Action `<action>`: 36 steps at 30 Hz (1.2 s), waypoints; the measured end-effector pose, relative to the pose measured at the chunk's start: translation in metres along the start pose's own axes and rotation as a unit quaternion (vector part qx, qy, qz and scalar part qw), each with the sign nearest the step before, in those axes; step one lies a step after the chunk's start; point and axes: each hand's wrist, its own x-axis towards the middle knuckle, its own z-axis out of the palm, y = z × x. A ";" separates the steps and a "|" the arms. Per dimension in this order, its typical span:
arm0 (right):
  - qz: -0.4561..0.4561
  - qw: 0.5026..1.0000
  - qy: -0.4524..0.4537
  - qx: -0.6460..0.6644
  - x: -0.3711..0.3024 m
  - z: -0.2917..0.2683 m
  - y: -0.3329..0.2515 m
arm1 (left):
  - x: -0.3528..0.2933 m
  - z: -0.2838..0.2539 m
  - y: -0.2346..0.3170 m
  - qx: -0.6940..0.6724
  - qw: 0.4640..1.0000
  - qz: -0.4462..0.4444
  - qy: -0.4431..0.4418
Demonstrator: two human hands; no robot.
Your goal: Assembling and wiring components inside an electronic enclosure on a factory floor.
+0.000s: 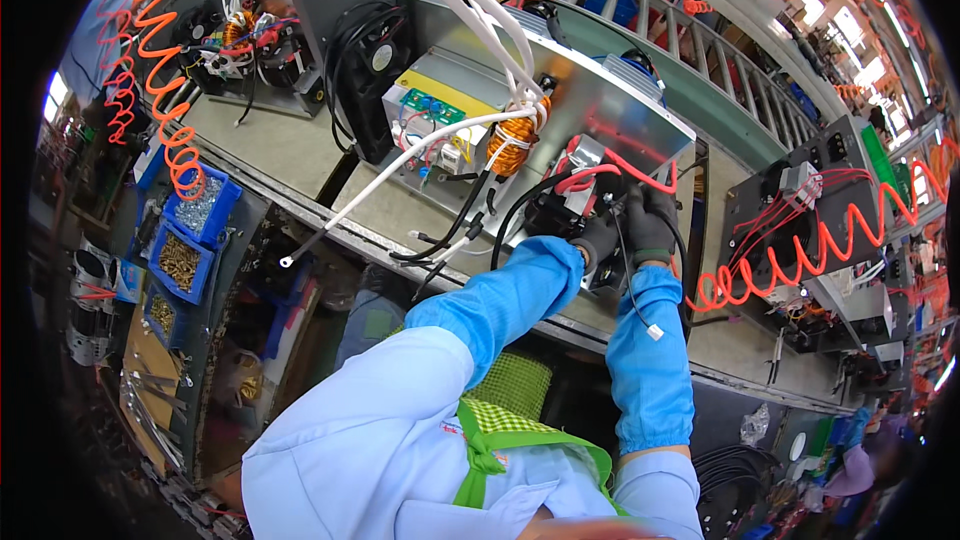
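Note:
Both my hands wear dark gloves and work at the right end of a metal chassis (640, 130). My left hand (598, 238) is beside a black transformer (560, 208); its fingertips are hidden. Just right of it, my right hand (652, 220) has curled fingers next to the metal panel, and what they grip does not show. Between the two hands a thin black cable (628, 285) hangs down to a white connector (654, 332). Red wires (625, 168) loop above the transformer. Farther left on the chassis are a copper-wound coil (512, 143) and a green circuit board (432, 105).
Thick white cables (385, 162) cross the chassis, one end hanging over the bench edge. Blue bins (178, 258) of screws stand at left. Other units (800, 200) flank the chassis. Orange coiled hoses (165, 90) hang at both sides. A roller conveyor (690, 45) runs behind.

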 end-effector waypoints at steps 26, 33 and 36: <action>0.013 0.998 -0.026 0.057 0.002 0.010 0.013 | 0.000 0.035 -0.025 0.251 0.951 0.172 0.048; 0.076 0.985 -0.030 0.149 0.002 0.017 0.026 | -0.224 -0.231 0.078 0.186 0.918 0.192 -0.292; 0.190 0.949 -0.075 0.241 -0.007 -0.004 0.029 | -0.288 -0.350 0.064 0.341 0.938 0.065 -0.001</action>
